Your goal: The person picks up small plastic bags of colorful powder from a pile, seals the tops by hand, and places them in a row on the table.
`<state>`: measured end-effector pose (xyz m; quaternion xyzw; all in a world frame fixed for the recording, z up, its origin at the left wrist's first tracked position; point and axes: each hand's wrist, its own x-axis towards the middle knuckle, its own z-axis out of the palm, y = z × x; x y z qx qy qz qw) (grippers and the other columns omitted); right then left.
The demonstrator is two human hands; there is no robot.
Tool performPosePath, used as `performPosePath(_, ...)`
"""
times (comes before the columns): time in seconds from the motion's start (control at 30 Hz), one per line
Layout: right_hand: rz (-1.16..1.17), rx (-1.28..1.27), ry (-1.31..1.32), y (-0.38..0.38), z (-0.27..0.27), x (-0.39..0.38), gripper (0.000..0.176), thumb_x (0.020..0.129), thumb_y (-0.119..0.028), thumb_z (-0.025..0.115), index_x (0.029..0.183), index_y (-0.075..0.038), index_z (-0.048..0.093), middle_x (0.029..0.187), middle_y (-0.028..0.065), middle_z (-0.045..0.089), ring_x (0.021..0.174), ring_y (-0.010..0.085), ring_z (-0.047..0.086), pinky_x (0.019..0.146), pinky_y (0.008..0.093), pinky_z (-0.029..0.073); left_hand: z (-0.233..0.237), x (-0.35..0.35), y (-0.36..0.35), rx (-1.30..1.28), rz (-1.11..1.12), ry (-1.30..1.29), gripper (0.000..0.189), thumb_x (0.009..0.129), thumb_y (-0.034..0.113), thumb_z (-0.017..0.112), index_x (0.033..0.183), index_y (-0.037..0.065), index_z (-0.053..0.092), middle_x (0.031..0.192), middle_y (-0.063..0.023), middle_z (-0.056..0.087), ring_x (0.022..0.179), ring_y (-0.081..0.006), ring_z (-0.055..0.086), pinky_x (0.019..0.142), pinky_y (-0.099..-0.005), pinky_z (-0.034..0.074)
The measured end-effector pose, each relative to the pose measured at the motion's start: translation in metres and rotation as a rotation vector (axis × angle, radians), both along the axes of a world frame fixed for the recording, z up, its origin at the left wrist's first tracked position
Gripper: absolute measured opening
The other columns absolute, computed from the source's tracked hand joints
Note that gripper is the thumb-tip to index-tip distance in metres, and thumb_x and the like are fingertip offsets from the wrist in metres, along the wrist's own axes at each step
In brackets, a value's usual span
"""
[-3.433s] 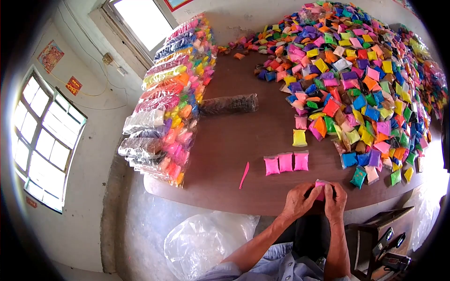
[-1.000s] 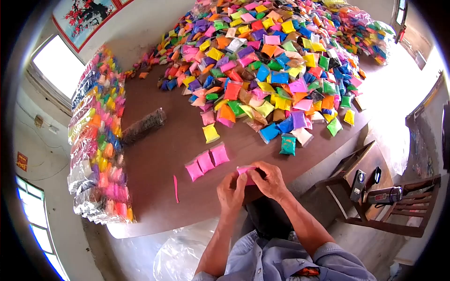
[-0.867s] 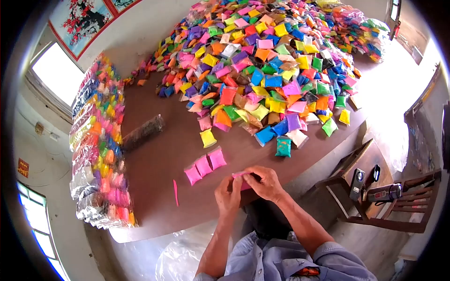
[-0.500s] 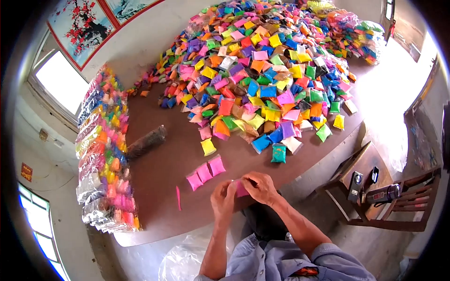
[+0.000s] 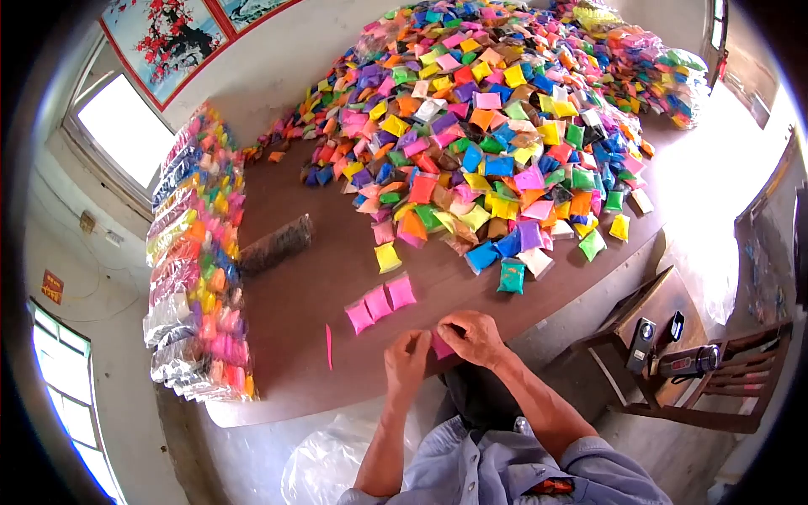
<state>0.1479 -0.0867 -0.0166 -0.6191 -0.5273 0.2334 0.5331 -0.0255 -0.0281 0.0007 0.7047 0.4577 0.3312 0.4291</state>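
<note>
Both hands were at the near edge of the counter, right in front of me. My left hand and right hand were pinched together on one pink packet, fingers closed on it from either side. The packet sat between the two hands, just over the counter edge. Most of it was covered, so I could not tell its long axis; the bit that showed ran across from hand to hand.

A row of three pink packets lay flat just beyond and to the left of the held one, my left hand being nearer. The row ran from near-left to far-right, each packet's long side pointing away from me, slightly tilted. A thin pink stick lay left of my left hand, apart from it, long axis running near to far.

Further off were a single yellow packet, the big heap of coloured packets and sealed stacks along the left edge.
</note>
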Motion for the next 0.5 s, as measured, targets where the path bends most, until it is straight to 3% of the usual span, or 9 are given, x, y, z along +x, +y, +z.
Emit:
performPosePath(0.23, -0.063, 0.051, -0.051, 0.005, 0.002, -0.002, 0.014, 0.09, -0.014, 0.072, 0.102, -0.007, 0.074, 0.091, 0.0151, 0.074, 0.082, 0.0354, 0.073, 0.071, 0.0425, 0.057, 0.019, -0.018, 0.001, -0.107, 0.154, -0.176, 0.021, 0.098, 0.019, 0.072, 0.099, -0.001, 0.074, 0.078, -0.0079, 0.07, 0.072, -0.0098, 0.061, 0.068, -0.0299, 0.05)
performPosePath(0.33, -0.096, 0.063, -0.121, 0.004, 0.0, -0.003, 0.018, 0.089, -0.012, 0.072, 0.107, -0.008, 0.074, 0.091, 0.0158, 0.074, 0.083, 0.0358, 0.073, 0.073, 0.0432, 0.058, 0.013, -0.061, 0.021, 0.068, 0.236, -0.083, 0.02, 0.098, 0.02, 0.072, 0.102, 0.001, 0.074, 0.082, -0.0028, 0.069, 0.072, -0.0097, 0.06, 0.066, -0.0294, 0.05)
performPosePath(0.4, -0.107, 0.04, -0.168, 0.005, -0.002, -0.003, 0.023, 0.088, -0.011, 0.073, 0.111, -0.008, 0.073, 0.091, 0.0157, 0.074, 0.082, 0.0362, 0.072, 0.073, 0.0444, 0.058, 0.021, -0.089, 0.032, 0.326, 0.374, 0.136, 0.017, 0.094, 0.017, 0.075, 0.099, 0.001, 0.075, 0.081, -0.009, 0.072, 0.071, -0.0148, 0.065, 0.068, -0.032, 0.052)
performPosePath(0.43, -0.101, 0.05, -0.185, 0.005, -0.001, -0.003, 0.03, 0.086, -0.01, 0.075, 0.116, -0.007, 0.071, 0.092, 0.0164, 0.073, 0.082, 0.0373, 0.071, 0.073, 0.0452, 0.057, 0.021, -0.106, 0.038, 0.324, 0.39, 0.157, 0.017, 0.094, 0.017, 0.075, 0.099, 0.001, 0.075, 0.081, -0.009, 0.072, 0.071, -0.0148, 0.065, 0.068, -0.032, 0.052)
performPosePath(0.5, -0.141, 0.138, -0.211, 0.007, -0.004, -0.003, 0.031, 0.089, -0.008, 0.075, 0.12, -0.004, 0.069, 0.091, 0.0138, 0.07, 0.073, 0.0279, 0.068, 0.066, 0.0365, 0.056, 0.014, -0.135, 0.053, 0.402, 0.444, 0.34, 0.017, 0.091, 0.018, 0.078, 0.098, 0.003, 0.075, 0.083, -0.011, 0.073, 0.075, -0.0226, 0.069, 0.071, -0.0366, 0.054)
